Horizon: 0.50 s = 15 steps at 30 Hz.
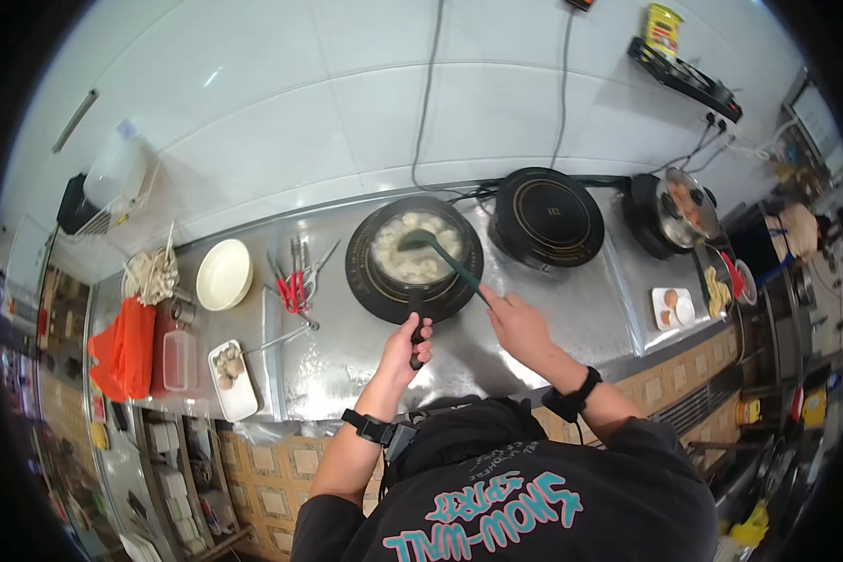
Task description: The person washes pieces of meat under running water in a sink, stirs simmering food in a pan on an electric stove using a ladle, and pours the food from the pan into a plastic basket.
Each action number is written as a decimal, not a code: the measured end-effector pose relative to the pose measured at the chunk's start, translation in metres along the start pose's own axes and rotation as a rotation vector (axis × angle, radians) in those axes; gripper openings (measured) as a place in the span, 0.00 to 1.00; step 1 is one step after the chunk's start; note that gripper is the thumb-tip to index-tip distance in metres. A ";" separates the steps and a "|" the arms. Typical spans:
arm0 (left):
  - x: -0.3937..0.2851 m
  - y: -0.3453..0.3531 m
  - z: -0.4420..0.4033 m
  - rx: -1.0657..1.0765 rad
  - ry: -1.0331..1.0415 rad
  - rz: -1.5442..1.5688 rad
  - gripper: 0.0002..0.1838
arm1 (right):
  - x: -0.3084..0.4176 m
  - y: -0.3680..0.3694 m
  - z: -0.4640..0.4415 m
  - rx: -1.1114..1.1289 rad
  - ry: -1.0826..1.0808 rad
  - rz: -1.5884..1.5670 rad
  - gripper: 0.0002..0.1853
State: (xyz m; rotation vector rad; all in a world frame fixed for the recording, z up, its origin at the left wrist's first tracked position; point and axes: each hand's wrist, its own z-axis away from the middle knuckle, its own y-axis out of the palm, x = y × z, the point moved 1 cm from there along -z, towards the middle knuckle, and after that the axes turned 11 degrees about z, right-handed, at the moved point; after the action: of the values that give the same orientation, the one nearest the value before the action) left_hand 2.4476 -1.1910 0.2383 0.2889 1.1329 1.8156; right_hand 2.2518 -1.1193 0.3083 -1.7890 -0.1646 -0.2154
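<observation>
A saucepan [384, 260] stands on a round black induction cooker [361, 281], holding pale, roundish lumps [412, 221] in cloudy liquid. Its black handle points toward me, and my left hand [406, 348] is closed around it. Held near the end of its handle by my right hand [520, 328], a dark green ladle [454, 265] slants into the pan from the right. The ladle's head rests among the lumps, partly in the liquid. Some fingers of my right hand are hidden behind the hand itself.
On the right are a second induction cooker [548, 220], a glass-lidded pot [688, 211] and a white tray with eggs [672, 307]. To the left lie red-handled tools [293, 292], a cream bowl [225, 273], a white tray of mushroom-like pieces [239, 395] and an orange bag [126, 351].
</observation>
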 end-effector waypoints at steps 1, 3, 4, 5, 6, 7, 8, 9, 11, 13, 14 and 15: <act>0.000 -0.001 0.001 0.001 -0.004 0.008 0.14 | 0.000 0.011 -0.002 0.004 0.013 -0.015 0.22; -0.001 0.002 0.002 -0.021 -0.043 -0.023 0.13 | 0.000 0.037 -0.011 0.009 0.022 -0.052 0.24; -0.001 -0.002 -0.002 0.027 -0.088 0.006 0.12 | -0.003 0.047 -0.016 0.005 0.031 -0.062 0.25; 0.001 0.001 0.000 -0.020 -0.073 0.030 0.13 | -0.003 0.062 -0.014 -0.076 0.020 -0.191 0.26; -0.001 -0.005 -0.003 0.057 -0.108 0.049 0.13 | 0.005 0.047 -0.017 0.053 0.103 -0.239 0.26; -0.001 0.002 0.001 0.044 -0.103 0.037 0.13 | 0.003 0.061 -0.015 0.026 0.105 -0.299 0.26; -0.001 -0.002 -0.004 0.041 -0.110 0.037 0.13 | 0.001 0.058 -0.010 0.001 0.037 -0.363 0.28; -0.005 -0.003 -0.006 -0.011 -0.080 -0.018 0.13 | 0.000 0.056 -0.002 -0.074 -0.011 -0.418 0.34; -0.006 -0.009 -0.009 -0.054 -0.096 0.048 0.13 | -0.017 0.058 0.027 -0.024 -0.052 -0.464 0.40; -0.012 0.003 0.003 0.016 -0.160 -0.171 0.13 | -0.033 0.036 0.058 0.103 0.115 -0.379 0.38; -0.011 0.005 0.003 -0.019 -0.137 -0.215 0.15 | -0.048 0.038 0.078 0.096 0.192 -0.333 0.35; -0.011 0.004 0.002 -0.013 -0.152 -0.221 0.15 | -0.064 0.046 0.102 0.092 0.265 -0.290 0.33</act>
State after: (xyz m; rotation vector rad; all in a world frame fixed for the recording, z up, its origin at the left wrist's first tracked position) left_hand 2.4523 -1.1994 0.2452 0.2776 1.0050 1.5791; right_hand 2.2055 -1.0301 0.2270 -1.6229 -0.2394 -0.6388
